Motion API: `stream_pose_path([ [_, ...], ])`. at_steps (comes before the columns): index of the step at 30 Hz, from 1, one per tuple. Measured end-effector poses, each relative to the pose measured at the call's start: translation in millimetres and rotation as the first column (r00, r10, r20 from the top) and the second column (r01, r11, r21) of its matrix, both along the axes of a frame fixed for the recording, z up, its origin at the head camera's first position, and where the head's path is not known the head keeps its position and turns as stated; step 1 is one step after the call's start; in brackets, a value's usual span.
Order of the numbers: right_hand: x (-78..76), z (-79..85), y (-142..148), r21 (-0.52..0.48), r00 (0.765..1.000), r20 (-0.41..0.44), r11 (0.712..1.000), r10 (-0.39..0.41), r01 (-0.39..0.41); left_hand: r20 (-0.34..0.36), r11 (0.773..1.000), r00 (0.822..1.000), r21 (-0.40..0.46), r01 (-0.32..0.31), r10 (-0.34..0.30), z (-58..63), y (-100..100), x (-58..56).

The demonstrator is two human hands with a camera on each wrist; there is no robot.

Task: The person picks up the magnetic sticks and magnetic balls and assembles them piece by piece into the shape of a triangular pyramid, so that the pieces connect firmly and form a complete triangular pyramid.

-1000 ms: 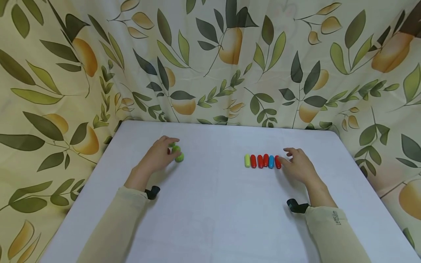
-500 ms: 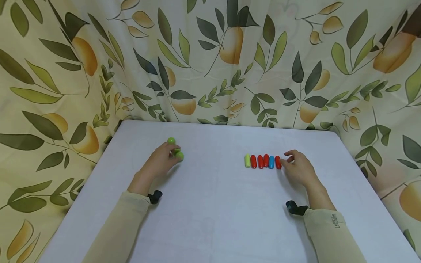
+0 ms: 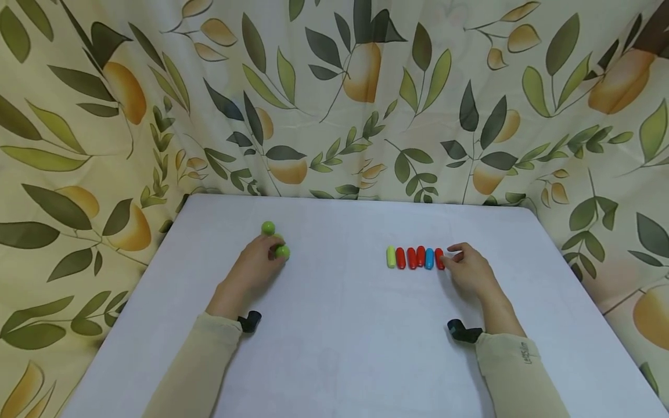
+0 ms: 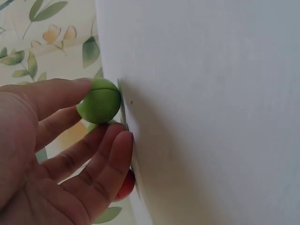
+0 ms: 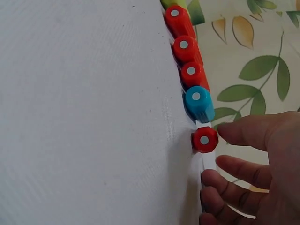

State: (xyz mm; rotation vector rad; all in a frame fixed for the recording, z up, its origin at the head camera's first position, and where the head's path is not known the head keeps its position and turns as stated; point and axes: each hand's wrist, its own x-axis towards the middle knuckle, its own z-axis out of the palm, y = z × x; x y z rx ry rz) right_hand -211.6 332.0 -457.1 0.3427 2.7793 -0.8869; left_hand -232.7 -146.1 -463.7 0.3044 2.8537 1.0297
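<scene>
On the left side of the table, my left hand [image 3: 256, 255] pinches the nearest green ball [image 3: 282, 252] between thumb and finger. A seam runs round this green ball [image 4: 99, 101] in the left wrist view. A second green ball [image 3: 279, 237] is mostly hidden by the fingers, and a third green ball [image 3: 268, 227] lies just beyond. A red rounded thing [image 4: 125, 187] peeks out behind the lower fingers. At right, my right hand [image 3: 473, 270] has its fingers spread, thumb tip right at the end red stick [image 5: 205, 140], which is short, faceted and grey-dotted on its end.
Left of the end red stick stands a side-by-side row: a blue stick [image 3: 429, 259], several red sticks [image 3: 412, 258] and a yellow-green stick [image 3: 391, 256]. White cloth covers the table [image 3: 334, 325]. A leaf-and-fruit curtain [image 3: 334, 139] hangs behind the far edge.
My left fingers have drawn back from over the far green ball, uncovering it, and closed around the nearest one. The right hand stays beside the end red stick, and the row has not changed.
</scene>
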Motion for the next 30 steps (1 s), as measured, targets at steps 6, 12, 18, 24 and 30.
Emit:
stream_pose_path([
  [6,-3.1,-5.1,-6,-0.028,0.998,-0.003,0.997,-0.067,0.067,-0.009,1.000,1.000,-0.013,0.007,-0.007,-2.6,6,-0.8],
  [12,-1.3,-12.5,-8,-0.061,0.988,-0.014,0.986,-0.155,0.153,-0.007,1.000,1.000,-0.007,-0.018,0.018,-4.7,13,-0.5],
  [18,3.2,-17.0,-9,-0.088,0.973,-0.015,0.970,-0.229,0.227,0.032,0.999,0.999,0.021,-0.026,0.025,-7.1,25,4.8],
  [24,3.2,-14.4,-15,-0.094,0.976,-0.020,0.972,-0.216,0.213,0.067,0.996,0.997,0.087,-0.030,0.024,-11.9,36,6.3],
  [30,4.6,-16.0,-12,-0.021,0.984,-0.060,0.985,-0.170,0.169,0.042,0.992,0.999,0.130,0.001,-0.007,-27.0,49,4.7],
])
